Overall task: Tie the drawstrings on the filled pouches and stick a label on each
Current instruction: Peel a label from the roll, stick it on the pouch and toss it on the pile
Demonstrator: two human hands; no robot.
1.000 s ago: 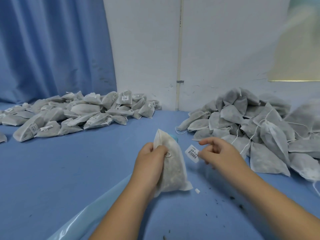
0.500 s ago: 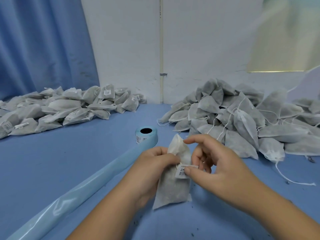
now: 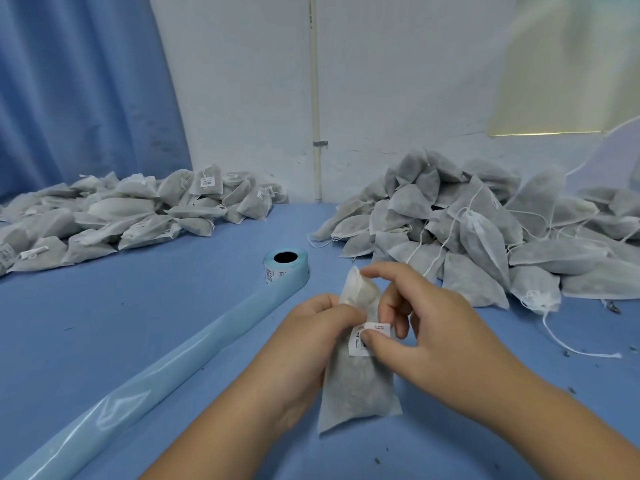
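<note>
A filled grey pouch (image 3: 356, 389) stands upright in front of me, just above the blue table. My left hand (image 3: 311, 344) grips its neck from the left. A white barcode label (image 3: 363, 337) lies on the pouch just below the neck. My right hand (image 3: 429, 327) presses the label down with the thumb, and its index finger touches the pouch's top. The label roll (image 3: 285, 265) stands behind, with its blue backing strip (image 3: 156, 379) trailing toward the lower left.
A heap of labelled pouches (image 3: 131, 213) lies at the back left. A bigger heap of unlabelled pouches (image 3: 485, 230) with loose strings fills the back right. A white string (image 3: 575, 348) trails on the table (image 3: 104, 306) at right. Wall and blue curtain behind.
My right hand brought the label from beside the pouch onto it and now presses it below the neck. The view shifted left, so the label roll came into sight.
</note>
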